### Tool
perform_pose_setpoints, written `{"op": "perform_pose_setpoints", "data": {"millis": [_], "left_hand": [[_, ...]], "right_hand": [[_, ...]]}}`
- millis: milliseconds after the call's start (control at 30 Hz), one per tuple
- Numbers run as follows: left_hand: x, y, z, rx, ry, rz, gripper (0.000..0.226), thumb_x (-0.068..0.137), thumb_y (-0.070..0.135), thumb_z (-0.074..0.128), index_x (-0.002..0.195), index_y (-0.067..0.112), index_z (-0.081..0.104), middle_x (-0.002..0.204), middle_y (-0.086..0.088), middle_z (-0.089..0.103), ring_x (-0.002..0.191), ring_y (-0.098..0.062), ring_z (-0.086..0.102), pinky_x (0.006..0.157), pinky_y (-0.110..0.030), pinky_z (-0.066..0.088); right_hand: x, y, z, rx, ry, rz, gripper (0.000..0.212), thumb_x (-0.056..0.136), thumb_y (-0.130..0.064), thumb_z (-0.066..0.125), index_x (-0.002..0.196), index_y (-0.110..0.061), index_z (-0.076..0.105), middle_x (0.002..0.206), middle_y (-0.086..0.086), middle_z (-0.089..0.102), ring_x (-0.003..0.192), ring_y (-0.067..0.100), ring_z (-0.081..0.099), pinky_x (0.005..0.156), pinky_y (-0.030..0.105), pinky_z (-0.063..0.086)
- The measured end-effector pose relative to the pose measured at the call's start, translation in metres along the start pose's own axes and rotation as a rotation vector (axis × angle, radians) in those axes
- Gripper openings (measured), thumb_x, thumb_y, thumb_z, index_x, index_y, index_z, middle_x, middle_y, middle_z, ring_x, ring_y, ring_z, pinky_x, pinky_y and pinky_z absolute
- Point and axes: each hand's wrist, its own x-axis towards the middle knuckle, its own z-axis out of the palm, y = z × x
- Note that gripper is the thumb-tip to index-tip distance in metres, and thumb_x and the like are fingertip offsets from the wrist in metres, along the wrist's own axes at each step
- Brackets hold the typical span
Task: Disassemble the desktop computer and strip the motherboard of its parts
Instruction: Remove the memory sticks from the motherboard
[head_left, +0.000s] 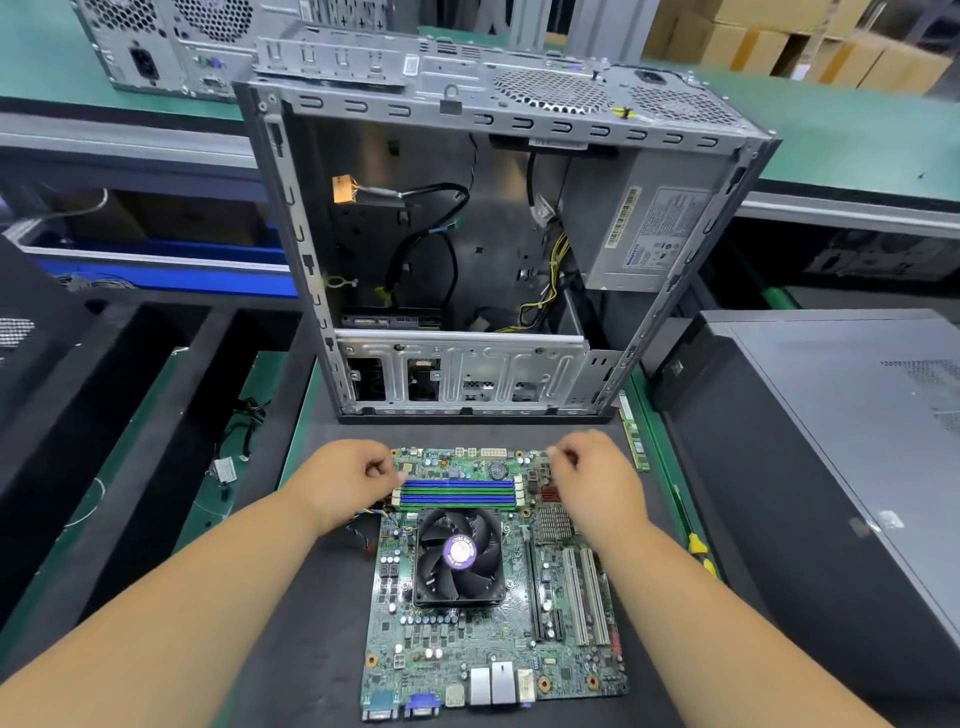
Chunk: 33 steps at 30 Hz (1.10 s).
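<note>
The green motherboard (457, 639) lies flat on a black mat in front of me, with its black cooler fan (458, 556) in the middle. Blue and green memory slots (458, 492) run across its far end. My left hand (345, 480) hovers at the left end of the slots, fingers curled, thumb against forefinger by the white latches. Over the board's far right corner is my right hand (597, 480), curled and slightly blurred, with nothing visible in it. The open grey computer case (498, 249) stands behind the board, holding the power supply (649, 234) and loose cables (426, 249).
A memory stick (635, 439) lies on the mat right of the case. A dark case panel (831, 441) sits at the right, with a yellow-handled tool (698, 548) beside it. Loose cables (234, 447) lie at the left. Another case (166, 41) stands far left on the green bench.
</note>
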Motion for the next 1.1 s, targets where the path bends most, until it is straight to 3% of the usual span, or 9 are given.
{"op": "perform_pose_setpoints", "data": {"millis": [67,167,333,467,633,767,833,967,1100], "left_hand": [[-0.002,0.003,-0.003,-0.013,0.075,-0.043,0.029,0.087,0.038,0.065,0.068,0.016,0.06,0.059,-0.001,0.056,0.056,-0.013,0.047,0.059,-0.026,0.046],[-0.003,0.008,-0.01,-0.108,0.234,-0.108,0.027,0.089,0.034,0.063,0.066,0.019,0.06,0.064,-0.005,0.064,0.059,-0.019,0.058,0.064,-0.033,0.052],[-0.009,0.028,-0.023,-0.255,0.375,-0.15,0.019,0.089,0.036,0.059,0.071,0.03,0.063,0.068,0.007,0.069,0.068,-0.018,0.066,0.063,-0.03,0.05],[-0.022,0.053,-0.018,-0.325,0.345,-0.124,0.017,0.09,0.036,0.059,0.075,0.03,0.065,0.072,0.005,0.069,0.071,-0.022,0.065,0.069,-0.034,0.053],[-0.041,0.081,-0.005,-0.335,0.354,-0.106,0.023,0.091,0.032,0.06,0.07,0.024,0.064,0.072,0.001,0.069,0.068,-0.018,0.063,0.066,-0.028,0.048],[-0.053,0.098,0.003,-0.393,0.378,-0.122,0.022,0.092,0.031,0.06,0.072,0.024,0.064,0.072,0.006,0.07,0.063,-0.005,0.063,0.065,-0.025,0.045],[-0.056,0.105,0.007,-0.407,0.374,-0.114,0.022,0.092,0.031,0.06,0.072,0.024,0.064,0.072,0.006,0.07,0.066,-0.007,0.064,0.065,-0.024,0.044],[-0.055,0.119,0.014,-0.478,0.333,-0.055,0.016,0.09,0.028,0.062,0.075,0.026,0.065,0.075,0.003,0.07,0.069,-0.01,0.063,0.066,-0.025,0.046],[-0.053,0.13,0.018,-0.503,0.231,0.036,0.011,0.089,0.027,0.064,0.08,0.031,0.068,0.083,0.002,0.069,0.078,-0.014,0.063,0.074,-0.026,0.05]], "right_hand": [[0.01,0.013,-0.012,-0.008,0.085,0.098,0.013,0.095,-0.028,0.055,0.093,-0.022,0.067,0.1,-0.002,0.057,0.078,0.016,0.057,0.065,0.027,0.042],[0.028,0.038,-0.027,-0.068,0.151,0.251,0.018,0.092,-0.022,0.058,0.104,-0.012,0.068,0.111,0.011,0.056,0.096,0.032,0.059,0.08,0.037,0.049],[0.046,0.071,-0.031,-0.203,0.021,0.413,0.041,0.096,-0.034,0.058,0.118,0.0,0.06,0.12,0.019,0.05,0.107,0.04,0.055,0.084,0.041,0.047],[0.05,0.083,-0.027,-0.18,-0.053,0.404,0.038,0.097,-0.03,0.057,0.118,0.002,0.057,0.121,0.021,0.053,0.108,0.039,0.057,0.084,0.039,0.047],[0.054,0.094,-0.032,-0.06,-0.023,0.404,0.024,0.093,-0.016,0.06,0.109,0.002,0.061,0.109,0.02,0.062,0.097,0.038,0.061,0.072,0.035,0.048],[0.047,0.09,-0.035,0.325,0.029,0.49,0.003,0.089,-0.015,0.064,0.089,-0.013,0.062,0.094,0.011,0.068,0.087,0.033,0.063,0.075,0.036,0.052],[0.038,0.082,-0.037,0.509,0.078,0.506,0.011,0.087,-0.019,0.066,0.079,-0.022,0.058,0.086,0.005,0.067,0.073,0.025,0.061,0.069,0.035,0.051],[0.012,0.058,-0.049,0.682,0.074,0.434,0.006,0.086,-0.023,0.065,0.082,-0.022,0.061,0.075,0.0,0.063,0.057,0.014,0.052,0.057,0.029,0.043],[-0.017,0.022,-0.064,0.751,0.01,0.301,0.006,0.09,-0.016,0.062,0.086,-0.02,0.06,0.062,-0.002,0.062,0.053,0.01,0.055,0.061,0.033,0.048]]}}
